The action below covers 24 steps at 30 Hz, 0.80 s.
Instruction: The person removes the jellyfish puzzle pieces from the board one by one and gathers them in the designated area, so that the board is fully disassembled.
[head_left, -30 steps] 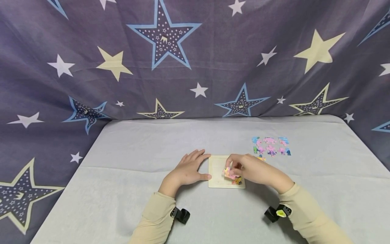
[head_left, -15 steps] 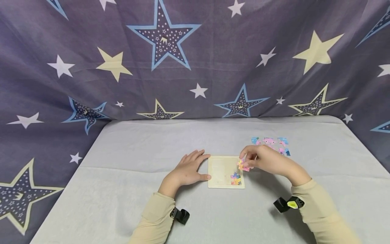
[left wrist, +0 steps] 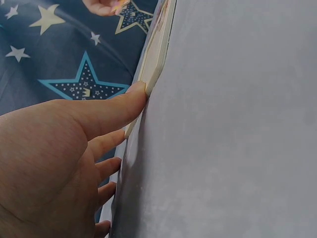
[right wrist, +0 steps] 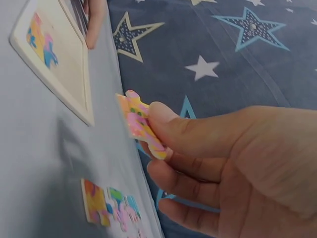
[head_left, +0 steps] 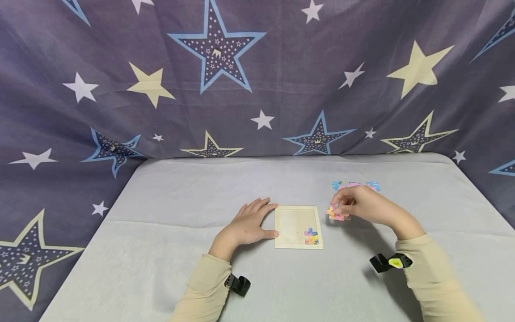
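Between thumb and fingers, my right hand (head_left: 368, 206) pinches a yellow-and-pink jigsaw piece (right wrist: 138, 119), raised off the table to the right of the pale puzzle tray (head_left: 297, 207). In the tray's lower right corner lies a colourful section of puzzle (head_left: 311, 236); the rest of its floor is bare. My left hand (head_left: 247, 226) rests beside the tray with extended fingers, the thumb (left wrist: 119, 106) and index finger touching its left side. Beyond my right hand are loose jigsaw pieces (head_left: 373, 185), partly hidden by it; the right wrist view shows another yellowish piece (right wrist: 95, 202) next to them.
A light grey cloth (head_left: 193, 192) covers the table. Behind it and at the sides hangs a dark curtain (head_left: 281, 67) printed with stars. Each wrist wears a black camera strap (head_left: 238, 284).
My right hand has moved from over the tray to the right, carrying the jigsaw piece toward the loose pieces and uncovering the tray's corner section. The left hand has stayed in place.
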### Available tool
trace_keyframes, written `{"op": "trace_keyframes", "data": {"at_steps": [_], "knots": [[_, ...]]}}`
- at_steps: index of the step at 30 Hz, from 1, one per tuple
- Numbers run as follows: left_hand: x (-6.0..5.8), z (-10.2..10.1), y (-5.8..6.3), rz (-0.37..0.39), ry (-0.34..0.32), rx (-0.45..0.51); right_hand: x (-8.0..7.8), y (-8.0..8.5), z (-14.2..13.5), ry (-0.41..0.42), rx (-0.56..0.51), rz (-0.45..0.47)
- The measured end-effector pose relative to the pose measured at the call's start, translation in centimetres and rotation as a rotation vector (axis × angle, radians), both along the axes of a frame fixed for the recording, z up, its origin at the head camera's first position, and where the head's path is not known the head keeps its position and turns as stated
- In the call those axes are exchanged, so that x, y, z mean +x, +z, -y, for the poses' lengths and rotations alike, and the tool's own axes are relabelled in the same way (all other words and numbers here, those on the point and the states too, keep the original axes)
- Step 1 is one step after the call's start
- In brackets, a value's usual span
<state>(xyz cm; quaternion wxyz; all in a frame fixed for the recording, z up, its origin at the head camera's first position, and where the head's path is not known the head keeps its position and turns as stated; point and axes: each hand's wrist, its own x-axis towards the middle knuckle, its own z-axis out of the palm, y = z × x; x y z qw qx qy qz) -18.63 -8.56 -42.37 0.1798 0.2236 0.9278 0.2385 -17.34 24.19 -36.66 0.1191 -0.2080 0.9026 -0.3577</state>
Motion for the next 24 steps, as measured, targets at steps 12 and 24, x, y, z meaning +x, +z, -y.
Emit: {"op": "trace_keyframes", "data": {"at_steps": [12, 24], "knots": [[0.4, -0.1, 0.9, 0.007, -0.007, 0.004, -0.6, 0.0, -2.6, -0.051, 0.038, -0.024], [0.4, 0.0, 1.0, -0.005, -0.015, 0.003, -1.1, -0.7, -5.1, -0.107, 0.051, 0.001]]}}
